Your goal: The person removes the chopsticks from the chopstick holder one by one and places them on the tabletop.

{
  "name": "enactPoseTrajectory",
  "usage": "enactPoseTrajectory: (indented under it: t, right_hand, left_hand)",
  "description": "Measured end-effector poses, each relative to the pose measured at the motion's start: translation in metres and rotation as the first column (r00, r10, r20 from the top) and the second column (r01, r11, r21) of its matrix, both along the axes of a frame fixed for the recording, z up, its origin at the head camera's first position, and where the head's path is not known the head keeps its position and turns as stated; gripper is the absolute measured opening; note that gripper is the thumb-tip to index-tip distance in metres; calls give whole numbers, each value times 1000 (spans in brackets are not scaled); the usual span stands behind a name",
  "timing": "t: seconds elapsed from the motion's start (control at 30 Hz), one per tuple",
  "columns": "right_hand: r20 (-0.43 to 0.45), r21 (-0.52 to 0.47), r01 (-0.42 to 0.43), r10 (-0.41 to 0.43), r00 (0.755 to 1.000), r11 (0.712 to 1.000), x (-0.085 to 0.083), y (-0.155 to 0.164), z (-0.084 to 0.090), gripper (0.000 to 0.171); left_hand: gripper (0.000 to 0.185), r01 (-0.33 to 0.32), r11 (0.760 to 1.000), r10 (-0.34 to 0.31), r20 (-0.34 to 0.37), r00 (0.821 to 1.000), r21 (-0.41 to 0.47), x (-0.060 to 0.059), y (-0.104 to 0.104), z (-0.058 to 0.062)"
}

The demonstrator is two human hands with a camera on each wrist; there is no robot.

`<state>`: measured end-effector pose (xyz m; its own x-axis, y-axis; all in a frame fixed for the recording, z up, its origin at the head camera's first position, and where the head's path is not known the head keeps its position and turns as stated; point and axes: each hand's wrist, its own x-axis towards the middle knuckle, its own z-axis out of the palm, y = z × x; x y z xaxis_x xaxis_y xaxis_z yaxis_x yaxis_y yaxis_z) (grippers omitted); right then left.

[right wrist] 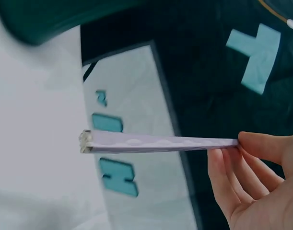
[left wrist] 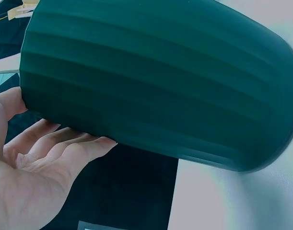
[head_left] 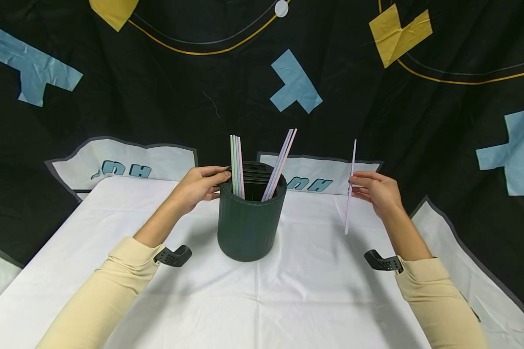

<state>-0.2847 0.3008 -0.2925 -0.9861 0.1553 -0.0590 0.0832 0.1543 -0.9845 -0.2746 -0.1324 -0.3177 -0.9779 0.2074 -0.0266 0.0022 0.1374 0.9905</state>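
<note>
A dark green ribbed utensil holder (head_left: 250, 228) stands upright on the white table. Against its left side by the rim, my left hand (head_left: 196, 188) holds it with thumb and fingers. Out to the right, my right hand (head_left: 377, 191) pinches a lavender chopstick (right wrist: 136, 142) between thumb and fingertips. That stick hangs nearly upright above the table, apart from the holder, its thick squarish end down. Pastel chopsticks (head_left: 236, 165) lean in the holder's left part; another bunch (head_left: 280, 165) tilts right in it. Their lower ends are hidden inside.
Black slots (head_left: 257, 170) fill the holder's rear part. A white cloth (head_left: 314, 291) covers the table. Behind hangs a black backdrop (head_left: 166, 97) with blue and yellow tape pieces. Each wrist bears a black strap-like mount.
</note>
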Motion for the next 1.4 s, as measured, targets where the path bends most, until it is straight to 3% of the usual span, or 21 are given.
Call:
enactPoseTrajectory:
  t: [0.3, 0.7, 0.9, 1.13, 1.4]
  right_hand:
    - [98, 102, -30, 20, 995, 994, -7, 26, -39, 40]
    - [193, 117, -28, 5, 981, 993, -11, 52, -86, 43]
    - [205, 98, -70, 49, 978, 993, -10, 57, -107, 44]
    - [234, 109, -84, 57, 970, 990, -7, 58, -125, 42]
    - [241, 113, -82, 52, 969, 990, -4, 58, -133, 47]
  left_hand:
    - [50, -2, 1000, 2, -5, 1000, -6, 2, 1, 2]
    - [49, -10, 1000, 10, 3, 1000, 3, 0, 2, 2]
    - [48, -4, 1000, 4, 2, 1000, 11, 0, 1, 2]
    - [49, 1, 1000, -1, 2, 1000, 6, 1, 0, 2]
    - [48, 3, 1000, -3, 2, 1000, 11, 1, 0, 2]
